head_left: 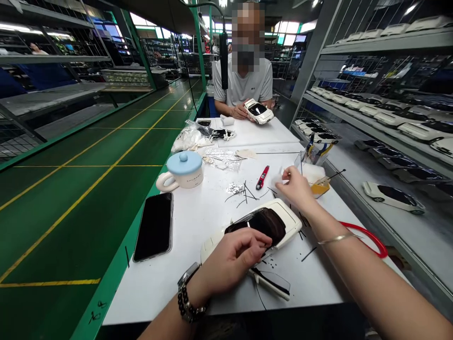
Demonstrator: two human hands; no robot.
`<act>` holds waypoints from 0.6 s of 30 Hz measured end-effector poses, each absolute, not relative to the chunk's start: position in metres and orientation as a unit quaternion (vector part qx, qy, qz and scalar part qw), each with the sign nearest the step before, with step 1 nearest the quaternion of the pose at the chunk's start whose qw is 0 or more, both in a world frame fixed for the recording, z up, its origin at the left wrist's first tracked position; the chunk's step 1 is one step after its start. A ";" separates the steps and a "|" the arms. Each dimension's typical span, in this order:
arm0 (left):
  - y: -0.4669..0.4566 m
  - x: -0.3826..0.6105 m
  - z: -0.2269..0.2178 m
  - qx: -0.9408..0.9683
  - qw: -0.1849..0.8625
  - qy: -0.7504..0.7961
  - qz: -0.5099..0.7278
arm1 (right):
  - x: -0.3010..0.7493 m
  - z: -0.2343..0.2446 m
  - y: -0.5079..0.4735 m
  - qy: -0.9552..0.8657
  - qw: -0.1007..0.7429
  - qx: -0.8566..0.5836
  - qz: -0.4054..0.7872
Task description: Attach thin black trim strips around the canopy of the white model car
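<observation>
A white model car body (283, 215) with dark windows lies on the white worktable (198, 222) in front of me. My left hand (235, 259) rests on its near side, fingers curled closed and holding it down. My right hand (296, 188) is stretched out beyond the car, fingers pinched on a small pale part that I cannot make out. A loose white door piece with a dark window (272, 282) lies just under my left hand. Thin black strips (246, 192) are scattered between the car and a red cutter (262, 177).
A black phone (154, 225) and a lidded blue-and-white mug (182, 172) sit at the table's left. A person across the table holds another white model car (259, 111). Plastic bags (198, 136) lie mid-table. A cup of tools (316, 152) stands right. Shelves of car bodies (392, 196) run along the right.
</observation>
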State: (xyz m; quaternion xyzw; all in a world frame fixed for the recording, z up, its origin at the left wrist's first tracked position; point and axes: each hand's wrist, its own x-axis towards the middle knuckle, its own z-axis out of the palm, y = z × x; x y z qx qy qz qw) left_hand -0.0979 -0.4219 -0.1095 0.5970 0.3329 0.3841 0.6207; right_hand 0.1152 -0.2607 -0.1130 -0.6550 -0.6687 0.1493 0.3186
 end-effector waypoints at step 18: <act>-0.434 -0.102 -0.097 0.642 0.580 0.371 0.336 | 0.223 -0.116 -0.349 -0.778 0.036 -0.621 0.086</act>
